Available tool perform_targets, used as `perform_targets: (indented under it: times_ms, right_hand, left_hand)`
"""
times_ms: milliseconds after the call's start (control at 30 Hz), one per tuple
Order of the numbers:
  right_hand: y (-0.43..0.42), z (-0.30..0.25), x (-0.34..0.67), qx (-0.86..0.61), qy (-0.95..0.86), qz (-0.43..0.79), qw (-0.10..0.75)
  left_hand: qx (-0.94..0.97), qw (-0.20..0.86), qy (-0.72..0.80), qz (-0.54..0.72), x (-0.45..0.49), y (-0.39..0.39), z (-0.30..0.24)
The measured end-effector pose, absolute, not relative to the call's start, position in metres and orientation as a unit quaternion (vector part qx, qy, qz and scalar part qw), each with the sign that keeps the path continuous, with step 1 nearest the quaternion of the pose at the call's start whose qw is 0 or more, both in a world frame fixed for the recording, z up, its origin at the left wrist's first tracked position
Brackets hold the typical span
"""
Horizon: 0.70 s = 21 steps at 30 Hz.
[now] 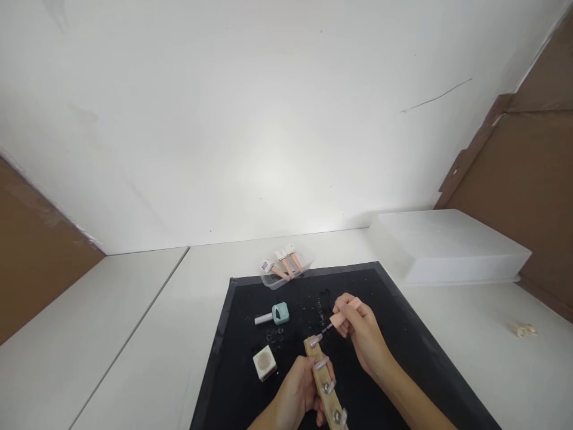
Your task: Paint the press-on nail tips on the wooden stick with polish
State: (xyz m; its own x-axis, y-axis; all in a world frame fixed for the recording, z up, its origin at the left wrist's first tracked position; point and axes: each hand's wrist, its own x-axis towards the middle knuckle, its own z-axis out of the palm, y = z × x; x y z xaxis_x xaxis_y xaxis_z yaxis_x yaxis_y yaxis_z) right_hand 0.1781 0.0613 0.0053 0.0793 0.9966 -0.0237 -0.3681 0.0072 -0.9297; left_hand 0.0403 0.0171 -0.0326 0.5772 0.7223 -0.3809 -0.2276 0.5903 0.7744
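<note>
Four nail tips (321, 363) sit on the wooden strip (329, 401), gripped by the left hand (299, 385) above the near mat (242, 370); right hand (362, 333) pinches the brush (338, 319) at the farthest tip (316, 340); other tips' coating indeterminate

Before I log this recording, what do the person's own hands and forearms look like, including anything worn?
The left hand and right hand are ungloved. Both the left forearm and right forearm show no sleeve up to the picture's edge. No watch or bracelet shows; nail details are too small to tell.
</note>
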Motion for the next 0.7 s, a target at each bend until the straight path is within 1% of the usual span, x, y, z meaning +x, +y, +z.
perform_targets:
  times_ms: [400,567,700]
  right_hand:
    - [0.059,-0.004,0.178,-0.322,-0.471,0.571,0.591]
    - [0.057,-0.003,0.178,-0.312,-0.510,0.553,0.580]
    - [0.057,-0.002,0.178,-0.328,-0.505,0.541,0.587]
  left_hand:
    - [0.347,0.814,0.367,0.288,0.042,0.017,-0.031]
    - [0.342,0.814,0.366,0.293,0.042,0.017,-0.032]
    - [0.339,0.815,0.363,0.298,0.042,0.018,-0.030]
